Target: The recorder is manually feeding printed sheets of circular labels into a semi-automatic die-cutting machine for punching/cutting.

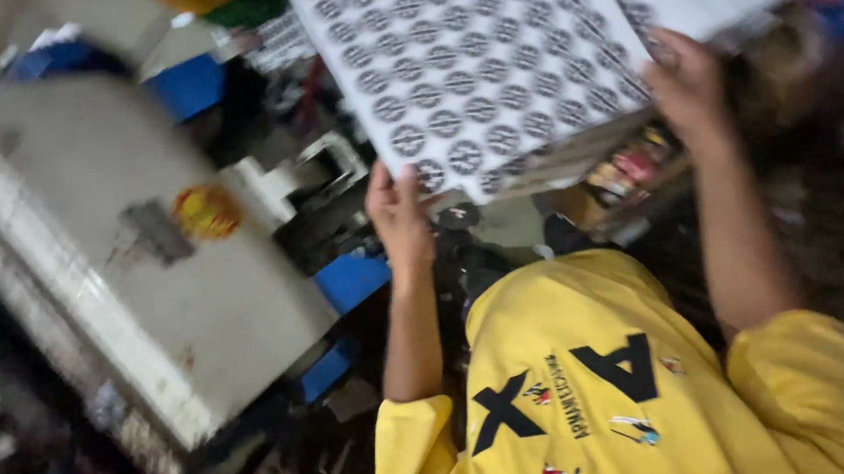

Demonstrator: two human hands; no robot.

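Sheets (pixel 488 61) printed with rows of round grey marks are held up above a grey machine (pixel 142 249). We see the left hand (pixel 398 217) gripping their lower edge and the right hand (pixel 688 81) clasping the right side. They are lifted clear and not yet set down anywhere.

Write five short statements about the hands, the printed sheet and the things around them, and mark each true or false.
1. Both hands grip one large printed sheet. True.
2. The sheet is covered with rows of round dark marks. True.
3. The left hand holds the sheet's upper edge. False: it grips the lower corner.
4. The right hand hangs free of the sheet. False: it holds the sheet's right side.
5. A yellow garment shows at the bottom of the view. True.
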